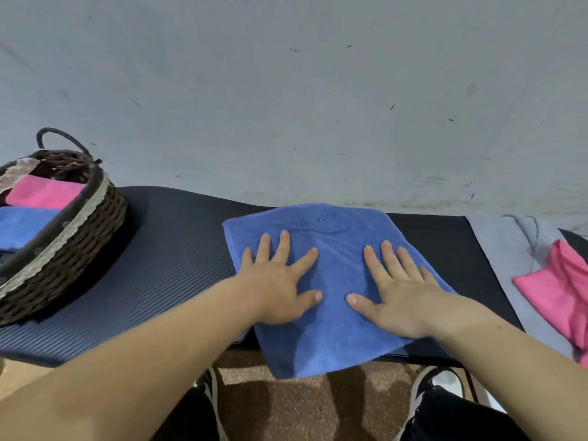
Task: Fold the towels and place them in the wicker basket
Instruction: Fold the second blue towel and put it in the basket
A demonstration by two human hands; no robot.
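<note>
Both the left hand [276, 281] and right hand [397, 291] lie flat, fingers spread, on a blue towel [331, 332] at the mat's [152, 265] near edge, right of the wicker basket [73, 246]. Soft, light and limp, it looks best pinched at its corners.

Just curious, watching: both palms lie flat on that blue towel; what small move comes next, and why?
Probably pinch the overhanging near edge of the blue towel and fold it over the far half: the left hand and right hand press it flat, yet it seems too broad for the wicker basket.
</note>
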